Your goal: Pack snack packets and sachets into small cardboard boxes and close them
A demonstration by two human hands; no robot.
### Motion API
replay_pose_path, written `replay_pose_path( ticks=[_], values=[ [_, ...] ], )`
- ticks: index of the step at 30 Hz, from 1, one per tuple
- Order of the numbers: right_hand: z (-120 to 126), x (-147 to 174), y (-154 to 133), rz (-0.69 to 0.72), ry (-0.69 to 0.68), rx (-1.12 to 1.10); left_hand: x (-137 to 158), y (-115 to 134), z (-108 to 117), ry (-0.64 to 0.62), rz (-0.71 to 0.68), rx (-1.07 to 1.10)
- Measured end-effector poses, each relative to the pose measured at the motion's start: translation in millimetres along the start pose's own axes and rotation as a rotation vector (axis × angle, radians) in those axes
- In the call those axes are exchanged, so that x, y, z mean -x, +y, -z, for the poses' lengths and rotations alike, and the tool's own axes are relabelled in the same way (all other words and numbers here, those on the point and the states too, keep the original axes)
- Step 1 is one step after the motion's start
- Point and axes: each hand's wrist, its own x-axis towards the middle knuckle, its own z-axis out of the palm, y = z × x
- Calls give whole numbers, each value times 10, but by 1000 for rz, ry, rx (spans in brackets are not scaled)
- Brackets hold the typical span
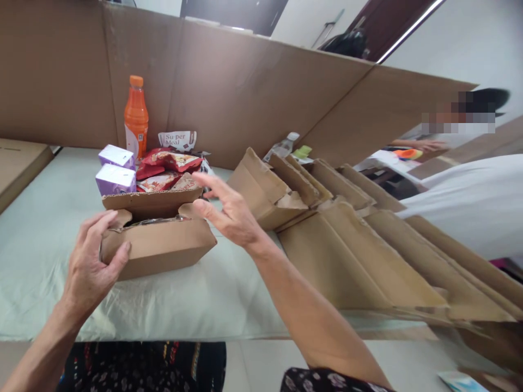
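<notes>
A small brown cardboard box (163,247) stands on the cloth-covered table with its lid raised at the back. Something shiny shows through its narrow opening, too little to name. My left hand (92,261) grips the box's left end, its thumb on the front wall and its fingers by the side flap. At the right end, my right hand (231,212) is open, thumb and fingers apart near the lid's corner and right flap. Behind the lid lie red snack packets (169,166), two purple-and-white cartons (116,177) and an orange bottle (137,120).
Several opened cardboard boxes (351,256) stand in rows on the right, a clear bottle (286,144) behind them. A tall cardboard panel (245,81) borders the back. Another flat box (20,163) lies at far left. A person in white (469,201) is at the right.
</notes>
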Motion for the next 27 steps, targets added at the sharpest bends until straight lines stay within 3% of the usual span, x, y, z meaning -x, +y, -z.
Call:
replay_pose_path(
  ticks=[4, 8, 13, 22, 27],
  values=[
    [-88, 145, 122, 49, -228, 40, 19, -49, -28, 15, -4, -11],
    [-102, 391, 213, 96, -294, 175, 64, -134, -65, -107, -20, 33],
    [-138, 453, 410, 37, -370, 169, 66, -209, -126, -77, -7, 96],
    [-203, 220, 402, 36, -344, 63, -46, -248, -25, -102, 9, 109],
    [-133, 501, 303, 65, -225, 91, 7, -125, -33, -108, 49, 148]
  ],
)
